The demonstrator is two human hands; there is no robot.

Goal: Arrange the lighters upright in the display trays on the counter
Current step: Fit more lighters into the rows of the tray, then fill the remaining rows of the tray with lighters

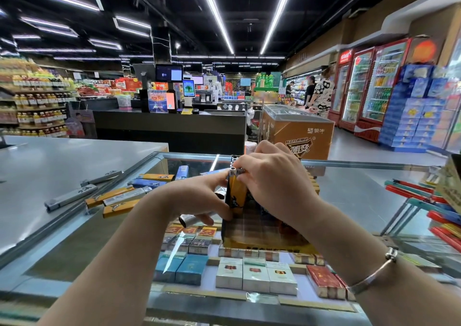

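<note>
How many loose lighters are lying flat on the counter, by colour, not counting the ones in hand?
Orange lighters: 3
Blue lighters: 3, one partly hidden behind the left hand
Grey lighters: 3
Total: 9

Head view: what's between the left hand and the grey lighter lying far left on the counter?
In the head view, between the left hand and the grey lighter lie loose lighters flat on the glass: two orange ones and a silver one.

The orange freezer (296, 128) reads "蒙牛" and "脆变".
</note>
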